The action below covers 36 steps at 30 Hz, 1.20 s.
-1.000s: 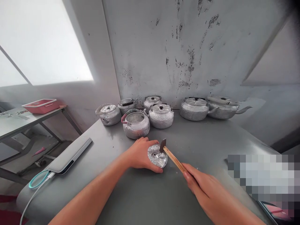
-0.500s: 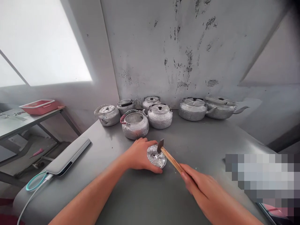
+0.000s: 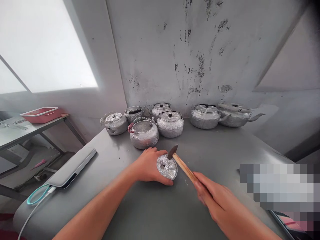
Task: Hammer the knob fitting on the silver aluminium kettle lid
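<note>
A round, crinkled silver lid (image 3: 168, 168) with a small central hole is tilted up over the grey table (image 3: 150, 210). My left hand (image 3: 150, 166) grips its left side, thumb along the lower edge and fingers behind the top. My right hand (image 3: 210, 193) is wrapped round the wooden handle of a small hammer (image 3: 184, 166). The hammer's dark metal head is at the lid's upper right edge; whether it touches cannot be made out. Just behind my left hand stands an open kettle (image 3: 144, 135) with a red and dark wrapped handle.
Several silver kettles (image 3: 170, 125) line the back of the table by the wall. A grey power bank (image 3: 72, 168) with a white cable and teal loop lies at the left. On a side table is a pink tray (image 3: 41, 115). A blurred patch covers the right edge.
The hammer head has turned and shifted slightly up and right, and my right hand has moved a little. My left hand keeps its grip on the lid.
</note>
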Tool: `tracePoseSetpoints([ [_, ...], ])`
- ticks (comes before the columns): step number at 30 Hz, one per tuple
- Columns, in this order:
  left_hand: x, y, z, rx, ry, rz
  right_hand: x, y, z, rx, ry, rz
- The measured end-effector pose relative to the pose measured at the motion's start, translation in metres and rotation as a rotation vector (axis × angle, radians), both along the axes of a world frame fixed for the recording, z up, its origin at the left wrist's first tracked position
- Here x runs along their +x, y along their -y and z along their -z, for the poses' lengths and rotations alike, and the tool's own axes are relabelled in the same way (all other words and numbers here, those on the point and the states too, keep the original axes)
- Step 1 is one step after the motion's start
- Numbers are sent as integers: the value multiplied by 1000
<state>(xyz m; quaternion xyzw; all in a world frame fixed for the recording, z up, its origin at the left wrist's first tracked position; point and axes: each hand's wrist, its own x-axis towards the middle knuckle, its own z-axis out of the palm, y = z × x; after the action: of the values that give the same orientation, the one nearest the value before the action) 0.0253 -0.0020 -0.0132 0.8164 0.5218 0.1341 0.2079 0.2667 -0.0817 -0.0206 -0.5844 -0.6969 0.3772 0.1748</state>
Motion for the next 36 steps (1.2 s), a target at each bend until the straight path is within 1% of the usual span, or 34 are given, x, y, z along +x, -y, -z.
tracePoseSetpoints([
  [2,0,0,0,4,3,-2,1,-1,1,15,3,18],
  [6,1,0,0,6,-14,3,4,-2,6,-35,42,-17],
  [8,1,1,0,8,-12,-1,4,-3,7,14,22,35],
  [10,1,1,-1,7,-7,2,3,-3,6,26,29,17],
  [12,1,1,-2,5,-4,10,1,-3,5,3,28,-24],
  [17,2,2,-3,-2,7,12,-2,-2,1,49,19,-9],
  [20,2,1,-1,-12,4,20,-2,-1,0,6,22,-26],
  [24,1,0,1,-12,10,1,-1,-1,0,49,-11,-15],
  [26,1,1,0,-9,8,13,-2,-1,-1,19,-9,-32],
  [28,1,1,-1,-7,6,15,-2,-2,-4,-23,-40,-35],
  [31,1,2,0,-12,13,-5,-3,-1,-14,-52,-162,17],
  [34,1,2,2,-10,14,-17,-3,-1,-26,-181,-273,101],
  [36,0,2,3,-5,14,-19,-1,-3,-31,-240,-300,142],
])
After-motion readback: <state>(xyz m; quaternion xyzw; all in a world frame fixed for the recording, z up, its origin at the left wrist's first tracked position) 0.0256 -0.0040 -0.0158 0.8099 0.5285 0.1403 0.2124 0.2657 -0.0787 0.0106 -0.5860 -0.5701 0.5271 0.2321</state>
